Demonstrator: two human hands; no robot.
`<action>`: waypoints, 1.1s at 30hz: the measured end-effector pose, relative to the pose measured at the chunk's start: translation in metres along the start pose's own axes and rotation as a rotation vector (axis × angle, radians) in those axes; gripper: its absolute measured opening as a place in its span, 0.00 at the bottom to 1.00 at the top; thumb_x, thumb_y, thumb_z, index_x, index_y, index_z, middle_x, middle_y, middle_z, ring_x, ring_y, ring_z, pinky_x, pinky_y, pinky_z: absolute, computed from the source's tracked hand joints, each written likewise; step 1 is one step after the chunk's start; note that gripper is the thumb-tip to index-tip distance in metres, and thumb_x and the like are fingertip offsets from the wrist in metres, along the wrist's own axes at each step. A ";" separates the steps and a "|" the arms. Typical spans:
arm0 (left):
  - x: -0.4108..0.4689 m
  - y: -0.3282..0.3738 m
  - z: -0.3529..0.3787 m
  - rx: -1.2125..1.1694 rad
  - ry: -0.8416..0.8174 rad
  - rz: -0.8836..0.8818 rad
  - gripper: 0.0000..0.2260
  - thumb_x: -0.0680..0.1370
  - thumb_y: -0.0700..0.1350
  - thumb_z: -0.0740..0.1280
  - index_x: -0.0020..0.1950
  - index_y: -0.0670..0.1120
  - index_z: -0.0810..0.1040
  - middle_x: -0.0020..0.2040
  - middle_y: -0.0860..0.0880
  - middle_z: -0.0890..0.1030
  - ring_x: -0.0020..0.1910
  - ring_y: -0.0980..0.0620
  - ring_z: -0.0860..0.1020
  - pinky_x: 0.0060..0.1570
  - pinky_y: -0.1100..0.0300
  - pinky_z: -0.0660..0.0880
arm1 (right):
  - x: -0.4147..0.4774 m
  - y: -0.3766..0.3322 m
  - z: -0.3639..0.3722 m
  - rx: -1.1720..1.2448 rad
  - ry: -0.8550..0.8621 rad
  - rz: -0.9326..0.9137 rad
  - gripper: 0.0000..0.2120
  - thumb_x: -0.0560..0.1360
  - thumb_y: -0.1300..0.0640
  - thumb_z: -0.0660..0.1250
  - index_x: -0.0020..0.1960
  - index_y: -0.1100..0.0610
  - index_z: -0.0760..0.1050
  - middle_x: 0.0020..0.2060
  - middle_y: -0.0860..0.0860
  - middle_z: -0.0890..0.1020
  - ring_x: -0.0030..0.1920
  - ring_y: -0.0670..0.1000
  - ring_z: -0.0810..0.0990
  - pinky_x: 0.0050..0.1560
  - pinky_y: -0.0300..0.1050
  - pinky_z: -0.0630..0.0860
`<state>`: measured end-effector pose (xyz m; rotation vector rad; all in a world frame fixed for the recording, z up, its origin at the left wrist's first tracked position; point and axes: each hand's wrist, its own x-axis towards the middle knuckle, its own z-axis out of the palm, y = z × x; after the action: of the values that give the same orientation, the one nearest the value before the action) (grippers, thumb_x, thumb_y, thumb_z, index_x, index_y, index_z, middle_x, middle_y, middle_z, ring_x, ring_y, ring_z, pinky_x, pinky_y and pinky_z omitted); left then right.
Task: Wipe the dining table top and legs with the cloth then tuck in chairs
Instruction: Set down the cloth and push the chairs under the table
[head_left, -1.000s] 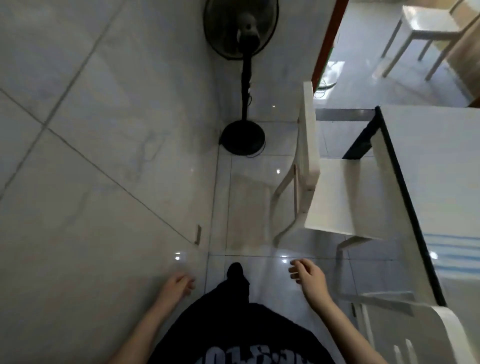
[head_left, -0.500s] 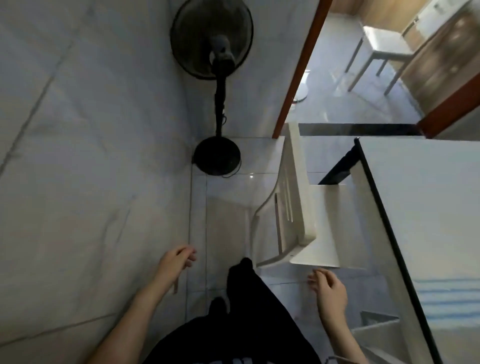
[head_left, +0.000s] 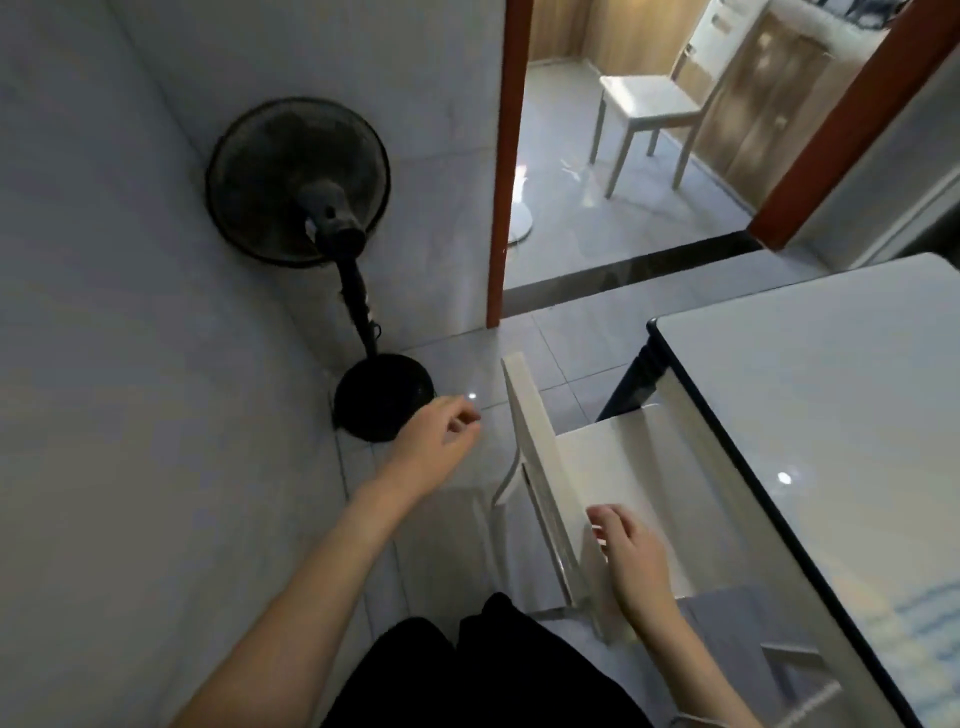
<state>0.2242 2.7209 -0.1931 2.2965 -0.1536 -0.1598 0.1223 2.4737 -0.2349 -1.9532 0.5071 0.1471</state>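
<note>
One chair (head_left: 613, 467), backrest between left hand (head_left: 441, 441) and right hand (head_left: 631, 553).

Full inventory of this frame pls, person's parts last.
dining table: 1, white top, dark edge, right.
table leg: 1 visible, dark, under table's far corner.
near chair: 1, white, beside table, seat partly under it.
second chair: 1, pale, bottom right, partly seen.
door frame: 1, red-brown, top centre.
far chair: 1, white, room beyond door frame.
standing fan: 1, black, against wall, left.
striped patch: 1, blue-white, tabletop lower right, too blurred to identify.
left hand: 1, empty, fingers loosely curled, above floor near fan base.
right hand: 1, empty, fingers loosely curled, over near chair's seat.
</note>
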 end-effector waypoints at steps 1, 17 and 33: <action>0.015 0.009 0.002 0.073 -0.008 0.091 0.11 0.76 0.51 0.63 0.52 0.47 0.79 0.48 0.51 0.77 0.46 0.54 0.75 0.47 0.60 0.72 | -0.002 0.000 0.004 -0.046 0.025 -0.008 0.10 0.80 0.57 0.62 0.43 0.53 0.79 0.39 0.46 0.82 0.43 0.47 0.79 0.44 0.43 0.70; 0.167 0.009 0.048 0.645 -0.543 0.916 0.22 0.78 0.61 0.50 0.44 0.51 0.79 0.43 0.52 0.80 0.44 0.50 0.76 0.50 0.55 0.70 | -0.016 -0.017 0.055 -0.722 0.406 0.483 0.31 0.78 0.36 0.41 0.37 0.54 0.74 0.36 0.50 0.81 0.41 0.55 0.81 0.38 0.46 0.74; 0.203 0.018 0.080 0.598 -0.542 1.104 0.17 0.72 0.55 0.56 0.29 0.47 0.74 0.29 0.51 0.76 0.30 0.49 0.78 0.26 0.61 0.66 | -0.006 -0.009 0.059 -0.945 0.811 0.384 0.18 0.72 0.56 0.54 0.24 0.55 0.68 0.18 0.51 0.71 0.16 0.55 0.69 0.18 0.40 0.60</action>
<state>0.4096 2.6174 -0.2463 2.3047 -1.8853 -0.1594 0.1276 2.5316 -0.2509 -2.7834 1.5634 -0.2291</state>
